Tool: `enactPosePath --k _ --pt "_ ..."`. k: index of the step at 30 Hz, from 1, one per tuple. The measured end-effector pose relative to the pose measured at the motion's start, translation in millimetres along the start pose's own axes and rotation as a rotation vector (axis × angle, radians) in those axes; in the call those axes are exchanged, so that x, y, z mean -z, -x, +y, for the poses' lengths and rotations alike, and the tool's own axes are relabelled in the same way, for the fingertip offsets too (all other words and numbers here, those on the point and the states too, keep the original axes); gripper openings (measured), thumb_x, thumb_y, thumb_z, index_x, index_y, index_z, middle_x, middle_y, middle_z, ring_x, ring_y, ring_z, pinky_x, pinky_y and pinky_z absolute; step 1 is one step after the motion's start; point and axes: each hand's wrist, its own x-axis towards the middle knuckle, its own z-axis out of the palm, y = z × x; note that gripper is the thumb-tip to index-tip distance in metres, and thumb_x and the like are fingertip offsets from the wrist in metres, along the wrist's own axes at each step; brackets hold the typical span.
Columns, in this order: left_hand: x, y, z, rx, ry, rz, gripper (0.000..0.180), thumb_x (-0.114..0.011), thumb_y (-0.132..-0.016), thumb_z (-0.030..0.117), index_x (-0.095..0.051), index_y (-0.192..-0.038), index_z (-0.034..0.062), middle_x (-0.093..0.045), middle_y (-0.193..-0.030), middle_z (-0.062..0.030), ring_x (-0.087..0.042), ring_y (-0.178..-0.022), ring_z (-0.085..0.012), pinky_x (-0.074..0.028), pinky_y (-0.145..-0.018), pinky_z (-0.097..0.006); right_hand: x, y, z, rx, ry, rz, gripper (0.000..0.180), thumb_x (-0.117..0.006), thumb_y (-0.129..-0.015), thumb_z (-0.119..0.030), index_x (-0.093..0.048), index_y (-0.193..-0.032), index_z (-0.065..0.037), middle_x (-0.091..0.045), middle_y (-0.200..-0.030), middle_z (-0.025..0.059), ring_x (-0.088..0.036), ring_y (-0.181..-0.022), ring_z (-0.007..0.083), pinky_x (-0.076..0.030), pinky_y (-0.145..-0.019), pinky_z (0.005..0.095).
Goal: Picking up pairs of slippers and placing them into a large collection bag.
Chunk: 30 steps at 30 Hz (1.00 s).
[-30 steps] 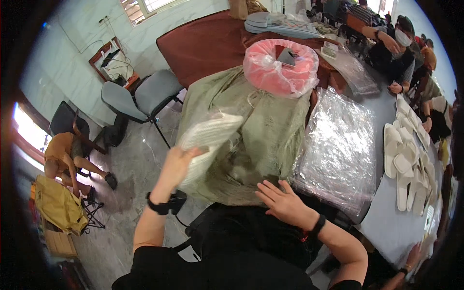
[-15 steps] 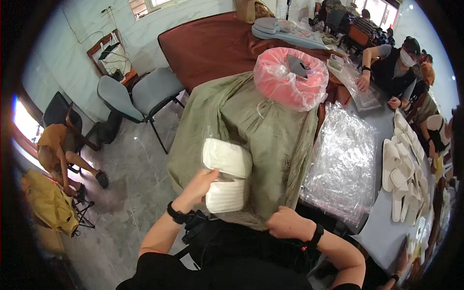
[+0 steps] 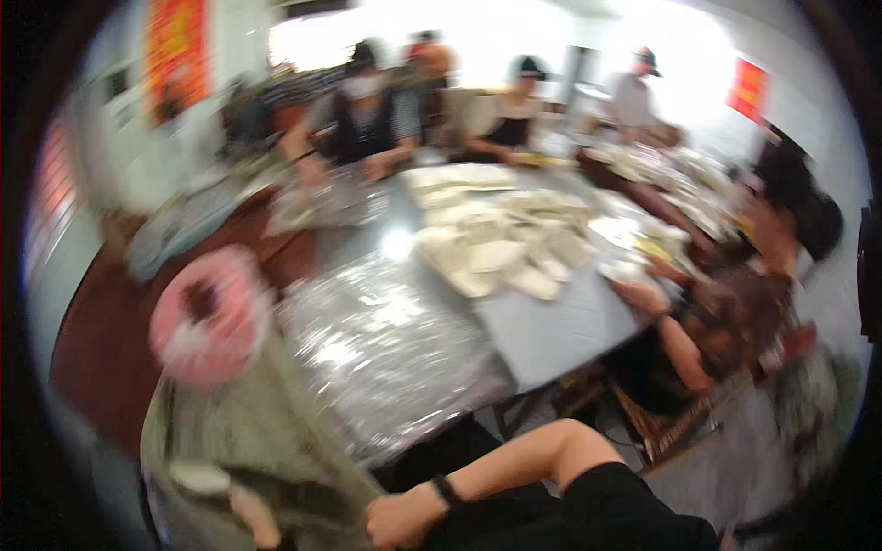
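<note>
Much of the view is smeared by motion. At the lower left, my left hand (image 3: 253, 519) is closed on the end of a pair of bagged white slippers (image 3: 200, 477), held over a large olive-green sack (image 3: 248, 427); only part of the pair shows. My right hand (image 3: 404, 520) is a fist at the sack's right edge, gripping its cloth. Beside the sack, a stack of clear plastic bags (image 3: 390, 354) lies on the near end of the grey table (image 3: 560, 335). Loose cream slippers (image 3: 505, 243) are heaped farther along the table.
A pink bundle in clear plastic (image 3: 209, 317) sits beyond the sack, against a brown-red covered surface (image 3: 106, 344). Across the table a masked person (image 3: 358, 129) handles clear plastic. Another person (image 3: 717, 312) sits at the right edge, and others sit farther back.
The view has swung right, so the table and slipper heap now fill the middle. The sack and my left hand with the slippers appear lower left. My right fist stays at the sack's edge.
</note>
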Motion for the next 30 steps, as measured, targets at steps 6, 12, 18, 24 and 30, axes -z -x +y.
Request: enactPosePath --k 6,12,18,24,30 --pt "-138.0 10.8 0.6 -0.014 0.207 -0.244 0.045 -0.060 -0.097 0.029 -0.061 -0.126 -0.0056 -0.064 -0.129 -0.0246 -0.061 -0.117 -0.0386 -0.050 -0.096 -0.050 -4.9 19.1 -8.5 -0.026 0.146 0.084 0.020 -0.071 -0.077 -0.027 -0.073 -0.085 -0.009 -0.071 -0.083 0.0139 -0.070 -0.086 0.0323 -0.054 -0.073 0.0462" --pt "-114.8 -36.0 29.0 -0.177 0.272 -0.265 0.043 -0.061 -0.096 0.029 -0.063 -0.122 -0.0048 -0.065 -0.121 -0.0255 -0.062 -0.111 -0.0403 -0.051 -0.092 -0.050 -19.7 60.9 6.4 0.098 -0.097 0.488 0.021 -0.065 -0.091 -0.024 -0.071 -0.103 -0.008 -0.071 -0.101 0.0138 -0.066 -0.098 0.0314 -0.050 -0.085 0.0465" --pt "-65.6 -26.9 36.9 -0.279 0.326 -0.314 0.041 -0.062 -0.095 0.029 -0.065 -0.118 -0.0039 -0.067 -0.114 -0.0264 -0.063 -0.105 -0.0420 -0.052 -0.089 -0.049 55.7 216.0 31.9 -0.519 -0.285 0.793 0.058 -0.064 -0.079 0.001 -0.053 -0.136 0.001 -0.047 -0.146 0.0237 -0.048 -0.133 0.0396 -0.039 -0.115 0.0448" --pt "32.0 11.2 52.1 -0.372 0.377 -0.350 0.039 -0.063 -0.094 0.030 -0.067 -0.114 -0.0031 -0.069 -0.106 -0.0273 -0.065 -0.100 -0.0437 -0.053 -0.085 -0.049 72.5 376.6 128.0 -1.106 0.063 1.107 0.053 -0.069 -0.087 -0.012 -0.054 -0.138 -0.002 -0.056 -0.134 0.0227 -0.059 -0.116 0.0404 -0.048 -0.101 0.0445" --pt "197.6 86.0 79.2 -0.451 0.419 -0.126 0.031 -0.062 -0.093 0.028 -0.071 -0.101 -0.0001 -0.068 -0.086 -0.0277 -0.064 -0.084 -0.0491 -0.054 -0.074 -0.049 114.4 397.3 234.3 -1.115 0.190 1.144 0.034 -0.074 -0.083 -0.021 -0.074 -0.116 -0.012 -0.059 -0.124 0.0261 -0.057 -0.117 0.0413 -0.049 -0.096 0.0410"
